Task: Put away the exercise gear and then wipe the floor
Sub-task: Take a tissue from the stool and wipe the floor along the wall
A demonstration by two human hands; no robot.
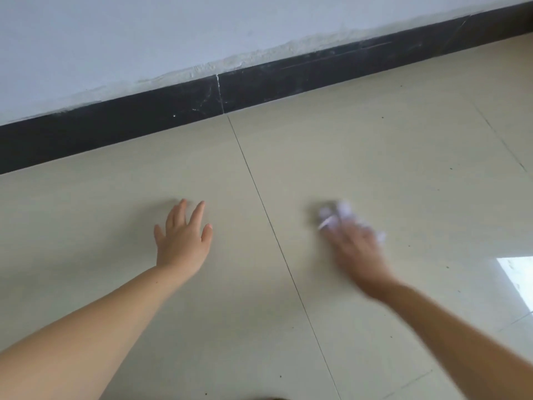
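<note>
My left hand [183,241] lies flat on the beige tiled floor [375,145], fingers spread and straight, holding nothing. To the right of a tile joint, my right hand [357,249] presses a crumpled white tissue [340,216] onto the floor. The tissue bunches out ahead of the fingertips and at the hand's right side. This hand and the tissue are blurred by motion, so the exact finger grip is unclear. No exercise gear is in view.
A black skirting board [144,122] runs along the foot of a pale wall [144,39] just beyond the hands. Small dark specks dot the tiles. A bright window reflection [519,275] shows on the floor at the right edge.
</note>
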